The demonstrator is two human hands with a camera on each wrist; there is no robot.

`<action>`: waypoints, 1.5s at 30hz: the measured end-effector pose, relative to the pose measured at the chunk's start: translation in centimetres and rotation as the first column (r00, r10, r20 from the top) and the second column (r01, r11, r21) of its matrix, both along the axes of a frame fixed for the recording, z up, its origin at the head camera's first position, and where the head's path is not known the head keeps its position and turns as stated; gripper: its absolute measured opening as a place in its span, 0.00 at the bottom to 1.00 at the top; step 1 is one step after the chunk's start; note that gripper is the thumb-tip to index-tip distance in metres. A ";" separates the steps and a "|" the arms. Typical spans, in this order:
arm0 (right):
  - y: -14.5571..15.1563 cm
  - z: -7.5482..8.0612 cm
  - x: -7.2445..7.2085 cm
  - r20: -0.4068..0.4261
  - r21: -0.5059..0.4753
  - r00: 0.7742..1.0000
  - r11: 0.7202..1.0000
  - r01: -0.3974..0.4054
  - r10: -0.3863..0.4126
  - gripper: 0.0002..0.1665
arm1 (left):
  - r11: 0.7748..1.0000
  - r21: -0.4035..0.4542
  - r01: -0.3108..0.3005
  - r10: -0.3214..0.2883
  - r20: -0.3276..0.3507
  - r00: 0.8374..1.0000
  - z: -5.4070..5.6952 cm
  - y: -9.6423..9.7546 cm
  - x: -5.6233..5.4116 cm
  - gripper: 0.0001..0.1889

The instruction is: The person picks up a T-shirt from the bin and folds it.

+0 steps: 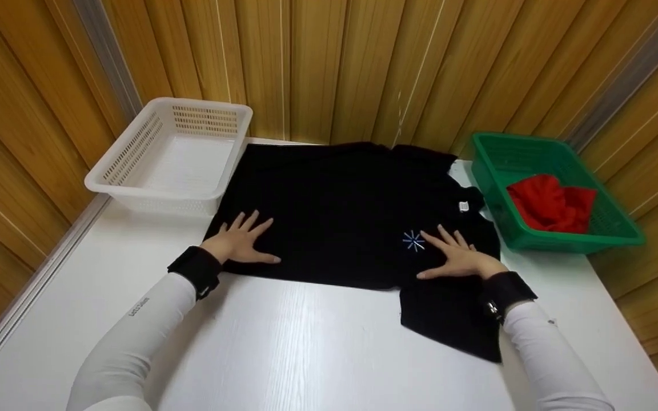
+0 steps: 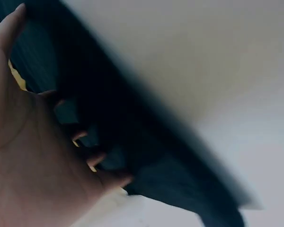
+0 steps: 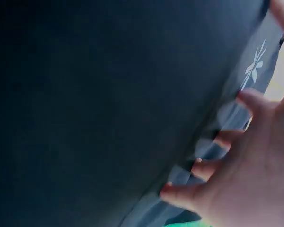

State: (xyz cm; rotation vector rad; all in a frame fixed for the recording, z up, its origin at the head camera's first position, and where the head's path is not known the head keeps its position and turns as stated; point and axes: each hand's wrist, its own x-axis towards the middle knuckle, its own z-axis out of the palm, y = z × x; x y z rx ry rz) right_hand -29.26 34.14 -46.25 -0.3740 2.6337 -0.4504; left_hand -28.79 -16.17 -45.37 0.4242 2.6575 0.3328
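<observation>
A black T-shirt [image 1: 329,211] lies spread on the white table, its collar with a white label [image 1: 464,206] to the right and its hem to the left. One sleeve [image 1: 449,319] points toward the front edge. My left hand [image 1: 243,241] rests with fingers spread on the shirt's lower left corner near the hem. With fingers splayed, my right hand [image 1: 457,258] touches the cloth beside a blue and white starburst print [image 1: 413,241], near the front sleeve. Both wrist views show straight fingers against the dark fabric [image 2: 85,61].
A white plastic basket [image 1: 160,197] stands at the back left, beside the hem. On the right, close to the collar, a green basket [image 1: 563,242] holds a red cloth [image 1: 552,202]. Wood-patterned panels [image 1: 317,68] rise behind the table [image 1: 283,342].
</observation>
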 end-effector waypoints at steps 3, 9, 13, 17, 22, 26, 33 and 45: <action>1.0 0.0 -0.1 -0.017 -0.004 1.000 1.000 -0.007 0.007 0.70 | 1.000 -0.010 -0.007 0.007 -0.005 1.000 0.1 0.6 0.5 0.54; 0.8 0.0 1.5 -0.157 0.015 0.987 1.000 -0.021 0.023 0.68 | 1.000 -0.017 0.000 -0.001 -0.054 0.999 0.0 0.6 2.0 0.52; -0.7 0.7 3.9 -0.169 0.059 0.985 0.998 -0.024 0.034 0.72 | 1.000 -0.009 0.015 -0.015 -0.067 0.998 -0.2 0.3 3.5 0.48; -1.7 1.2 5.5 -0.064 0.080 0.997 0.996 -0.030 0.035 0.76 | 1.000 0.006 0.006 -0.006 -0.083 0.996 -0.3 0.2 4.5 0.46; -1.0 1.0 6.0 -0.012 0.080 0.999 0.995 -0.050 0.051 0.78 | 1.000 0.018 -0.005 0.007 -0.107 0.994 -0.4 0.3 5.0 0.45; -0.2 0.6 6.2 -0.028 0.057 0.997 0.996 -0.068 0.070 0.79 | 1.000 0.018 -0.007 0.009 -0.105 0.994 -0.5 0.4 5.4 0.45; 0.1 0.4 8.9 -0.205 0.054 0.971 0.992 -0.111 0.120 0.80 | 0.998 0.004 0.055 -0.054 -0.178 0.982 -0.9 0.3 6.4 0.46; -0.5 0.3 12.6 -0.369 0.177 0.903 0.971 -0.163 0.219 0.66 | 0.944 -0.250 0.215 -0.321 -0.540 0.778 -1.7 1.3 7.5 0.32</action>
